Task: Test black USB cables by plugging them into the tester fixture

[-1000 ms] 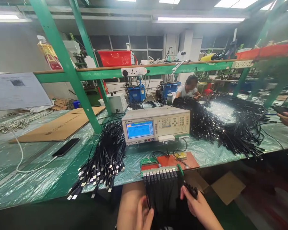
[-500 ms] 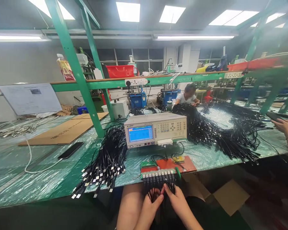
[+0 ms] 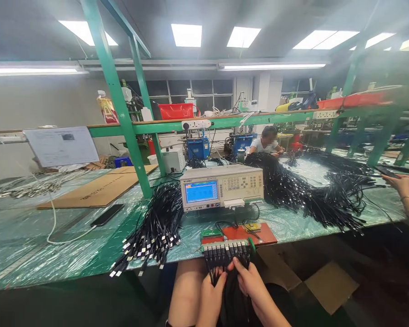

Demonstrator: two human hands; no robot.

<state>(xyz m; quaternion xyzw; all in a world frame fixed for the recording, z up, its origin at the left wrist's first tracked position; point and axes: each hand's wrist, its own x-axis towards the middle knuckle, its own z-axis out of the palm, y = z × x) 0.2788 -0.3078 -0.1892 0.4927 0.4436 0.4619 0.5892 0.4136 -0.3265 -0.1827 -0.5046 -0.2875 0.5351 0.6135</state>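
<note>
A row of black cable plugs (image 3: pixel 226 250) sits in the connector strip on a red board (image 3: pixel 264 232) at the table's front edge. Just below the strip, my left hand (image 3: pixel 211 290) is closed around several black cables on the left side. My right hand (image 3: pixel 250 279) is closed on black cables at the right of the row, its thumb and index finger near the plugs. The cables hang down between both hands over my lap. Behind the board stands a beige test meter (image 3: pixel 221 186) with a lit blue screen, wired to the board.
Bundles of black cables lie left (image 3: pixel 157 222) and right (image 3: pixel 303 195) of the meter. A phone (image 3: pixel 108 215) with a white cord and flat cardboard (image 3: pixel 95 188) lie left. Green posts (image 3: pixel 122 100) carry a shelf. Another person's hands (image 3: pixel 404 184) hold a dark object at right.
The camera view has tilted up and turned slightly left. My hands have shifted a little along the cables below the strip, and more of the cables under the plugs shows.
</note>
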